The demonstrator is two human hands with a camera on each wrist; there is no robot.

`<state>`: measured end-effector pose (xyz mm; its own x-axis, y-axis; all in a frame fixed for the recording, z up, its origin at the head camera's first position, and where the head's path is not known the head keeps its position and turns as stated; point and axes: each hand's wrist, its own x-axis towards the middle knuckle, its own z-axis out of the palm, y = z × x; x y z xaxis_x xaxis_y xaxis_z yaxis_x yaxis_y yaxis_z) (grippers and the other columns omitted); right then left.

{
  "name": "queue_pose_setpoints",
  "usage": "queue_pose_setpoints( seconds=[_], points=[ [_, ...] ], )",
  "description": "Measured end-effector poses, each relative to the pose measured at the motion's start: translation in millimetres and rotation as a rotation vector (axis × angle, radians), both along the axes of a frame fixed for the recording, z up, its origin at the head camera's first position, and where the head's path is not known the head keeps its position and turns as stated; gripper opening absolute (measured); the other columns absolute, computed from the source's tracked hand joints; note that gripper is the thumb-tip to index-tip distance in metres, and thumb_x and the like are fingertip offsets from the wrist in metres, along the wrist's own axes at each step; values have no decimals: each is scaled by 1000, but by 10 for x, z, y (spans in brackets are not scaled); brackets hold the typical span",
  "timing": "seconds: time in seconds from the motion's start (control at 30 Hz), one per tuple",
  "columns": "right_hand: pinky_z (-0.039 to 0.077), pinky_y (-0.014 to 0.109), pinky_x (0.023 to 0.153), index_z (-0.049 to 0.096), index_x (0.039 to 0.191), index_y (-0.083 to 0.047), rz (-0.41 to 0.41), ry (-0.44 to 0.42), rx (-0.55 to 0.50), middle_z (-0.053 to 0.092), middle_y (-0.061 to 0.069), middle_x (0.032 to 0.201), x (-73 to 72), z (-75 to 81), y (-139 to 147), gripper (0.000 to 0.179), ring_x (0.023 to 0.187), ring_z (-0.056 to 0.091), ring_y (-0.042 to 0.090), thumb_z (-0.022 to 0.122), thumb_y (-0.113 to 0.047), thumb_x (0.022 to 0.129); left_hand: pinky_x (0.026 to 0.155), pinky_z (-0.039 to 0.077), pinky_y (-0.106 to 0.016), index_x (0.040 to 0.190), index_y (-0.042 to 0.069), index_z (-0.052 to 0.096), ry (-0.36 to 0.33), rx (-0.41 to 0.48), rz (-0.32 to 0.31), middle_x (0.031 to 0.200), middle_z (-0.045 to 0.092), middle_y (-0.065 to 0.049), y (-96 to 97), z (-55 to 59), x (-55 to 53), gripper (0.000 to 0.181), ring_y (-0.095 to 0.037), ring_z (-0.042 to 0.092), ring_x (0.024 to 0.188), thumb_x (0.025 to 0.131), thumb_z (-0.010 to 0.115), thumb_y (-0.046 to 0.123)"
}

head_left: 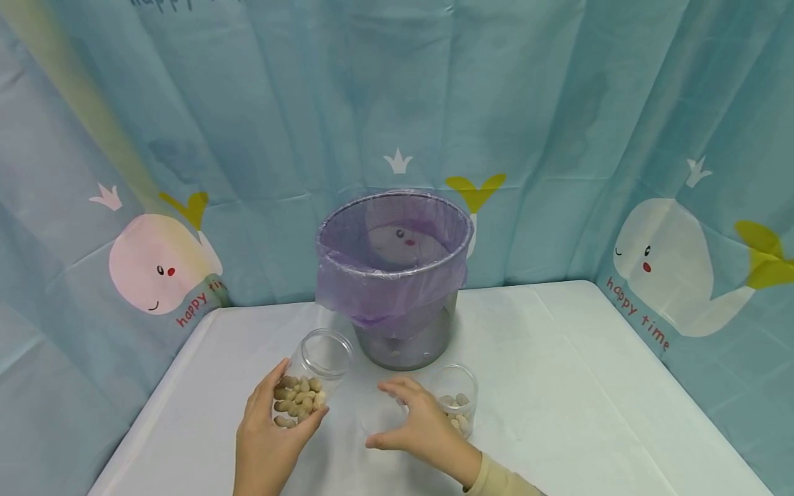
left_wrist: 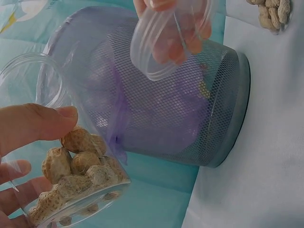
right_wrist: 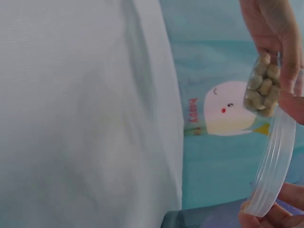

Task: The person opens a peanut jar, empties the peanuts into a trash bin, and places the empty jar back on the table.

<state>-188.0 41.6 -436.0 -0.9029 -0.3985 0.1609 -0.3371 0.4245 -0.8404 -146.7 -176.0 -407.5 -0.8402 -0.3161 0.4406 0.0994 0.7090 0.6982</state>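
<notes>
In the head view my left hand (head_left: 269, 427) grips a clear plastic jar (head_left: 325, 358) that has no lid on. Unshelled peanuts (head_left: 300, 399) lie in its lower part, and the jar leans toward the right with its mouth up. To its right, my right hand (head_left: 428, 427) holds a translucent round lid (right_wrist: 273, 166) by its edges, thumb on one side and fingers on the other. The lid shows faintly in the head view and clearly in the right wrist view. Beyond the right hand a second clear jar (head_left: 459, 375) with peanuts stands on the table, partly hidden by that hand.
A mesh waste bin (head_left: 403, 351) with a purple bag (head_left: 393, 296) folded over its rim stands behind the hands. White cloth covers the table (head_left: 558, 386). A blue whale-print curtain (head_left: 533, 103) hangs round the back and sides.
</notes>
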Motion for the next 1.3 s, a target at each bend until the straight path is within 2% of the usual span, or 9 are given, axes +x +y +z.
queue_pose_setpoints(
  seconds=[0.27, 0.63, 0.93, 1.1, 1.3],
  points=[
    [58, 42, 90, 63, 129, -3, -37, 19, 26, 61, 8, 133, -29, -105, -69, 78, 111, 62, 33, 91, -39, 66, 93, 52, -59, 142, 12, 51, 10, 0, -2, 121, 62, -13, -1, 6, 9, 91, -29, 58, 111, 62, 94, 6],
    [57, 46, 93, 62, 129, 0, -29, -12, 53, 62, 12, 131, -76, -209, -103, 79, 114, 63, 34, 91, -37, 65, 92, 50, -64, 144, 13, 50, -12, 7, -14, 123, 61, -14, -2, -6, -1, 92, -32, 56, 114, 63, 94, 8],
    [52, 52, 102, 61, 130, 2, -27, -55, 75, 59, 17, 135, -126, -311, -130, 81, 123, 58, 39, 91, -35, 64, 94, 50, -62, 144, 13, 50, -20, 12, -20, 124, 61, -13, 7, -13, 3, 91, -31, 56, 115, 63, 94, 10],
    [51, 53, 103, 62, 129, 1, -39, -74, 76, 60, 16, 134, -147, -368, -142, 80, 124, 58, 39, 92, -34, 63, 94, 51, -61, 143, 13, 50, -9, 13, -26, 124, 61, -13, 5, -12, 14, 92, -30, 55, 116, 63, 94, 8],
    [49, 54, 104, 62, 128, 2, -36, -88, 74, 61, 16, 134, -152, -401, -154, 80, 125, 57, 40, 92, -32, 63, 95, 51, -60, 143, 14, 50, -30, 15, -18, 125, 61, -12, 14, -3, 18, 91, -28, 55, 117, 63, 93, 9]
  ],
)
